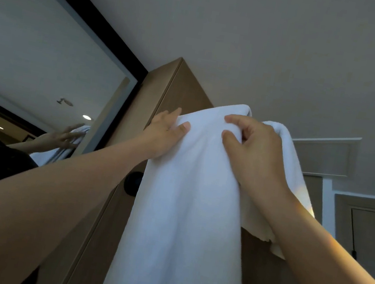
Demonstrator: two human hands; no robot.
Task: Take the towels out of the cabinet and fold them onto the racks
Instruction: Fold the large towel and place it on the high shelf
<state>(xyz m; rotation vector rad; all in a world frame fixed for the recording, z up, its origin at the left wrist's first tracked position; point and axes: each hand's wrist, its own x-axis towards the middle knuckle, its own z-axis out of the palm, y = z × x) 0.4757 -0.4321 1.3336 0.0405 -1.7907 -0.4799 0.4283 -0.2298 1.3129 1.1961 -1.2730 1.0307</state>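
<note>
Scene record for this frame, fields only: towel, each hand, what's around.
towel: white, raised high, hangs in long folds; a rear layer falls behind on the right
left hand: grips the towel's upper left edge, thumb on the front
right hand: pinches a fold near the towel's top
cabinet: tall, wooden, behind the towel
mirror: on the left, dark frame, reflects a hand and towel
</note>
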